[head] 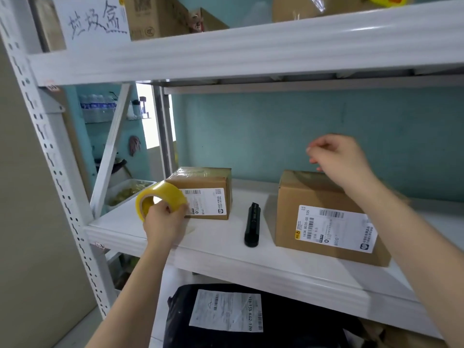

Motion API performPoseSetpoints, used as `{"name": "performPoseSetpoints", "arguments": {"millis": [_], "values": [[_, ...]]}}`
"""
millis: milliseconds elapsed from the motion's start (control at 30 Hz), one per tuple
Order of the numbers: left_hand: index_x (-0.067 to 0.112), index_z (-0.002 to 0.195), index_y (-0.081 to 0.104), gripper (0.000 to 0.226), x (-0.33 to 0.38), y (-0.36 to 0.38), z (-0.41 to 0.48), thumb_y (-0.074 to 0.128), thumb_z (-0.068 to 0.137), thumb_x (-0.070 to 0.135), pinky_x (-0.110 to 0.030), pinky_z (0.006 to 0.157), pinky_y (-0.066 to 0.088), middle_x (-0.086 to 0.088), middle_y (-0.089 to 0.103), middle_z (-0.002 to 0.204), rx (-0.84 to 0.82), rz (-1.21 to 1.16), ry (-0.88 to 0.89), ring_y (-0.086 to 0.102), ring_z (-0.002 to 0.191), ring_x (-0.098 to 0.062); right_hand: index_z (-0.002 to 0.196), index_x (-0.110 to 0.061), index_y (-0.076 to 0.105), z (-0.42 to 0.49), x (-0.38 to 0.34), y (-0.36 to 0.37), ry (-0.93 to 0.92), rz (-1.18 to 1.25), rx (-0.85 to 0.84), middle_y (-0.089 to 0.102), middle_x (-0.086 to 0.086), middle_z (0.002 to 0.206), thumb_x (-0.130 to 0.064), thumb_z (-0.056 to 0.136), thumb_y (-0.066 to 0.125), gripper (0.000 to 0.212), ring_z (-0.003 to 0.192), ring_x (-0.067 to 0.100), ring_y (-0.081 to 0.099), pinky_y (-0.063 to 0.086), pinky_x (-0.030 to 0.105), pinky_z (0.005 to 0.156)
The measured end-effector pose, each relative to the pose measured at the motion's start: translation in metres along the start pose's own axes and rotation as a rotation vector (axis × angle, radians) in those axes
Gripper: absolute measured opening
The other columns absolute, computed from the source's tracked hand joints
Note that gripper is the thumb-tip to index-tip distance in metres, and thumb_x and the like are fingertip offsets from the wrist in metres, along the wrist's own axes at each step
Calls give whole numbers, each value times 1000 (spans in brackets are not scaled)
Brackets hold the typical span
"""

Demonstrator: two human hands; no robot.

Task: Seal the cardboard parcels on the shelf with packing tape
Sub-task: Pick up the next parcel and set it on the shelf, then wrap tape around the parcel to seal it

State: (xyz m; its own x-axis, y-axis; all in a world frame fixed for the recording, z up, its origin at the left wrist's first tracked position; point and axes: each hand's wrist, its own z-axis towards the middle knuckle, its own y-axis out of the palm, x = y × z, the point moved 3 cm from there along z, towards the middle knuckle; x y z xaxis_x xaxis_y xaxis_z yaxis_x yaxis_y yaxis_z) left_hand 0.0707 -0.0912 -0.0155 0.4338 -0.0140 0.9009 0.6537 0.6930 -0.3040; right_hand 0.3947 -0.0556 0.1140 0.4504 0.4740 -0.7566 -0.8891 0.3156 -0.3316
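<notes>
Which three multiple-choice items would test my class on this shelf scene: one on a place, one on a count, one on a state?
1. Where does the black tool lie?
A. On the lower shelf.
B. Between the small box and the large box.
C. On top of a box.

2. How many cardboard boxes stand on the middle shelf?
A. One.
B. Four.
C. Two.

3. What is the left hand doing?
A. Gripping the yellow tape roll.
B. Hanging empty.
C. Pressing on the black tool.

Key:
1 B, since it lies flat on the middle shelf with a box on either side.
2 C, since only the small box and the large box stand there.
3 A, since its fingers curl round the roll's rim.
</notes>
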Motion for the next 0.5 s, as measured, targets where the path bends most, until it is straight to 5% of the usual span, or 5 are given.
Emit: {"name": "performPoseSetpoints", "arguments": {"millis": [200,500], "values": [[16,72,62,16,5,-2,-14,68,87,16,-21,60,43,4,64,72,3,-292,-1,59,67,-11,76,-24,64,-10,14,11,-24,-50,-87,64,-1,73,-14,85,62,14,72,20,61,48,31,72],[1,72,59,26,33,-10,-11,73,83,20,-34,64,46,-12,53,69,-22,-397,40,51,65,-21,92,-12,69,-16,6,20,-150,-206,-135,66,1,80,-15,86,63,8,66,6,54,43,20,67]]}}
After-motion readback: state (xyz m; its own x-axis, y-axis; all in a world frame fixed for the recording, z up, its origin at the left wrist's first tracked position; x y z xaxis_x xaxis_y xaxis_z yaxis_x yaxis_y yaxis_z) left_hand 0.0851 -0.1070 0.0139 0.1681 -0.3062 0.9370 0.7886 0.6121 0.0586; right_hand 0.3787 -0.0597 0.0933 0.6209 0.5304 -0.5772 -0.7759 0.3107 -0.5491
